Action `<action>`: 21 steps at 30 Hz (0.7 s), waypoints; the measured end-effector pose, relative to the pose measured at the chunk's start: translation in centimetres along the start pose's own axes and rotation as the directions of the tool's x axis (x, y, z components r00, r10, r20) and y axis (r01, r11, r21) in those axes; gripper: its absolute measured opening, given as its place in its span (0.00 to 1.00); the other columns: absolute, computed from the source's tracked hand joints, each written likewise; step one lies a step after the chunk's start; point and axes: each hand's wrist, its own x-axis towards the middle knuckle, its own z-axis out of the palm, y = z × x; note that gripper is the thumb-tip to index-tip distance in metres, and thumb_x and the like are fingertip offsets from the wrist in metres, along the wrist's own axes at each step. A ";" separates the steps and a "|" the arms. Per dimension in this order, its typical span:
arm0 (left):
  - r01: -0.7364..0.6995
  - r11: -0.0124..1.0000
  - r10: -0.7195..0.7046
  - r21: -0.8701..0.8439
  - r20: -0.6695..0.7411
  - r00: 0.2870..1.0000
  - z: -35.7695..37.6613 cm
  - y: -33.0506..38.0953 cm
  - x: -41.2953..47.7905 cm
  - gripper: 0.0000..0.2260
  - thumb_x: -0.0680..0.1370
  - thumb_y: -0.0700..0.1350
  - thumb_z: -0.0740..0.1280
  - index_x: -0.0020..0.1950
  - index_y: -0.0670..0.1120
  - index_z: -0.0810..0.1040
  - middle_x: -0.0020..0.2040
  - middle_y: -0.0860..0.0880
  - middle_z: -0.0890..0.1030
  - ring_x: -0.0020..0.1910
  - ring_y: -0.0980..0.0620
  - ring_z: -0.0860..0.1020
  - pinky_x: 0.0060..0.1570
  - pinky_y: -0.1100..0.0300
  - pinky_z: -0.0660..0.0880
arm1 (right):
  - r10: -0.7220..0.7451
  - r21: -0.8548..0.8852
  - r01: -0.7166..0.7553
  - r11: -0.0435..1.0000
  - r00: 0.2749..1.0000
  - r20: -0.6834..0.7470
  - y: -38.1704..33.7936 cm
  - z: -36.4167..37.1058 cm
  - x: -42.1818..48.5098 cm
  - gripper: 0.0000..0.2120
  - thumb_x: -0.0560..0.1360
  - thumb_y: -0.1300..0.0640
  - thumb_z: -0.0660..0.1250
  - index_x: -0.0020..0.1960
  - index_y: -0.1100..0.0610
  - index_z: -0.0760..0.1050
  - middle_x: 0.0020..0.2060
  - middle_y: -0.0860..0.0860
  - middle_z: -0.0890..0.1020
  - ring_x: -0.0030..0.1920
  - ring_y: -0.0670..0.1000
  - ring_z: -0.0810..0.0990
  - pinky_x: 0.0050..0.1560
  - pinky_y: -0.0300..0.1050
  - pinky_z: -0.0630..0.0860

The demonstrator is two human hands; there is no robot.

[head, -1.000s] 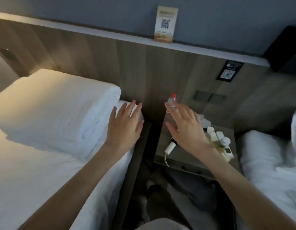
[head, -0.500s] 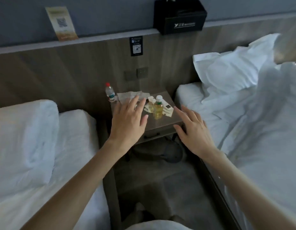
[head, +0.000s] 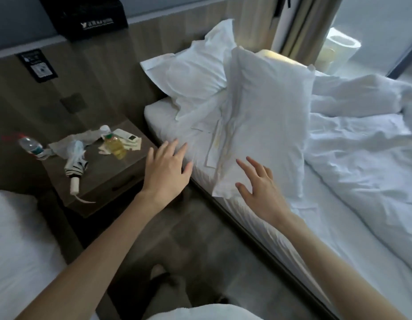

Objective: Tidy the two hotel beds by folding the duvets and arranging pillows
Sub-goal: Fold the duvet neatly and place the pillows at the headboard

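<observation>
- Head view: the crumpled pillow (head: 265,116) lies on the unmade bed (head: 258,218) to the right of the nightstand (head: 108,179). It is straight ahead of both hands and a little to the right.
- Its long axis runs from the bed edge nearest the person away towards the curtain, with the far end raised. A second pillow (head: 195,75) sits behind it against the headboard, closer to the nightstand, and the two overlap.
- The right hand (head: 258,188) is the nearer one. Its fingers are spread and it holds nothing, and it is over the pillow's low near corner. Whether it touches the cloth cannot be told.
- The left hand (head: 164,172) is also spread and empty. It hovers just right of the nightstand at the mattress corner, beside the pillow's left long edge.
- The rumpled duvet (head: 362,146) is heaped farther right of the nightstand, beyond the pillow and out of reach of either hand.
- Judgement: the hands bracket the pillow's near end, so the likely next move is a two-handed grasp of it, with the right hand closing first.
</observation>
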 end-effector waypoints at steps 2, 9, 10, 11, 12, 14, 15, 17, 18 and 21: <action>-0.026 0.999 0.027 -0.036 0.022 0.999 0.7 2.8 0.8 0.24 0.80 0.55 0.59 0.76 0.50 0.64 0.76 0.48 0.64 0.75 0.48 0.60 0.72 0.43 0.57 | 0.055 0.021 -0.054 0.998 0.998 -0.012 2.5 -1.4 -1.2 0.27 0.80 0.50 0.61 0.77 0.44 0.56 0.77 0.49 0.58 0.74 0.55 0.57 0.70 0.55 0.63; -0.027 0.988 0.043 -0.152 0.106 0.993 3.6 7.8 6.3 0.27 0.81 0.53 0.60 0.77 0.45 0.61 0.76 0.47 0.63 0.74 0.48 0.62 0.72 0.51 0.59 | 0.190 0.045 -0.187 0.981 0.978 -0.089 9.2 -4.5 -0.2 0.27 0.80 0.49 0.61 0.77 0.44 0.56 0.77 0.49 0.56 0.74 0.56 0.57 0.72 0.52 0.60; -0.025 0.986 0.044 -0.167 0.113 0.993 4.2 8.1 7.4 0.27 0.81 0.53 0.60 0.77 0.44 0.62 0.76 0.46 0.64 0.74 0.48 0.62 0.71 0.52 0.59 | 0.212 0.051 -0.208 0.977 0.972 -0.096 10.2 -4.7 0.4 0.27 0.80 0.49 0.61 0.77 0.44 0.56 0.77 0.49 0.57 0.74 0.55 0.57 0.72 0.52 0.60; -0.018 0.982 0.041 -0.186 0.121 0.992 4.9 8.4 8.7 0.27 0.80 0.53 0.61 0.76 0.44 0.63 0.75 0.46 0.65 0.74 0.48 0.63 0.71 0.53 0.60 | 0.236 0.061 -0.231 0.971 0.967 -0.100 11.1 -5.0 1.3 0.27 0.80 0.50 0.61 0.77 0.44 0.57 0.77 0.49 0.57 0.74 0.55 0.57 0.71 0.52 0.61; -0.010 0.979 0.036 -0.204 0.125 0.992 5.6 8.6 10.0 0.27 0.80 0.54 0.62 0.76 0.44 0.64 0.75 0.46 0.66 0.73 0.48 0.64 0.70 0.53 0.61 | 0.259 0.072 -0.252 0.965 0.961 -0.101 12.1 -5.1 2.2 0.27 0.80 0.50 0.61 0.77 0.44 0.57 0.77 0.49 0.57 0.73 0.55 0.58 0.71 0.52 0.61; 0.000 0.970 0.032 -0.245 0.130 0.991 7.5 8.9 13.0 0.27 0.79 0.54 0.63 0.75 0.44 0.65 0.73 0.46 0.68 0.72 0.47 0.65 0.69 0.51 0.64 | 0.297 0.086 -0.289 0.953 0.949 -0.108 14.3 -5.2 4.4 0.26 0.80 0.50 0.61 0.76 0.44 0.59 0.77 0.48 0.59 0.73 0.55 0.60 0.70 0.52 0.62; 0.009 0.963 0.030 -0.269 0.138 0.990 8.6 9.1 14.7 0.27 0.79 0.55 0.63 0.75 0.44 0.66 0.73 0.46 0.68 0.72 0.47 0.65 0.69 0.51 0.65 | 0.315 0.091 -0.305 0.948 0.942 -0.117 15.4 -5.2 5.8 0.26 0.80 0.50 0.62 0.76 0.45 0.59 0.76 0.48 0.60 0.73 0.55 0.60 0.70 0.52 0.62; 0.058 0.946 0.004 -0.318 0.192 0.981 10.8 9.4 18.3 0.29 0.78 0.56 0.63 0.76 0.45 0.63 0.74 0.46 0.66 0.72 0.46 0.65 0.68 0.49 0.65 | 0.363 0.121 -0.349 0.929 0.923 -0.127 17.9 -5.0 8.9 0.26 0.79 0.50 0.63 0.76 0.45 0.61 0.75 0.49 0.61 0.73 0.55 0.62 0.70 0.54 0.64; 0.090 0.937 -0.011 -0.337 0.232 0.973 12.0 9.6 20.2 0.30 0.78 0.57 0.63 0.76 0.46 0.61 0.75 0.45 0.65 0.73 0.45 0.64 0.68 0.49 0.65 | 0.394 0.147 -0.375 0.915 0.910 -0.128 19.1 -4.9 10.6 0.26 0.79 0.50 0.63 0.76 0.45 0.61 0.75 0.49 0.62 0.73 0.55 0.63 0.70 0.55 0.65; 0.210 0.891 -0.053 -0.403 0.366 0.929 15.5 10.0 25.9 0.33 0.78 0.58 0.64 0.78 0.47 0.57 0.75 0.44 0.63 0.73 0.44 0.63 0.69 0.51 0.63 | 0.498 0.218 -0.469 0.856 0.862 -0.098 22.9 -4.3 16.2 0.28 0.78 0.47 0.64 0.76 0.46 0.60 0.75 0.51 0.61 0.74 0.54 0.61 0.72 0.53 0.63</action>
